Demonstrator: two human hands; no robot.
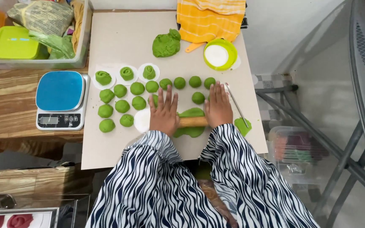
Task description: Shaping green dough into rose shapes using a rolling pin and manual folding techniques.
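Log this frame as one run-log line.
left hand flat on rolling pin | right hand flat on pin | green dough sheet under pin

A wooden rolling pin (193, 122) is laid crosswise on a flattened piece of green dough (191, 113), near the front edge of a beige board. Only the pale brown middle of the pin is seen; both ends are covered. The dough is pressed into a thin, uneven oval, spread out above and below the pin, its surface smooth and its colour a bright leaf green.
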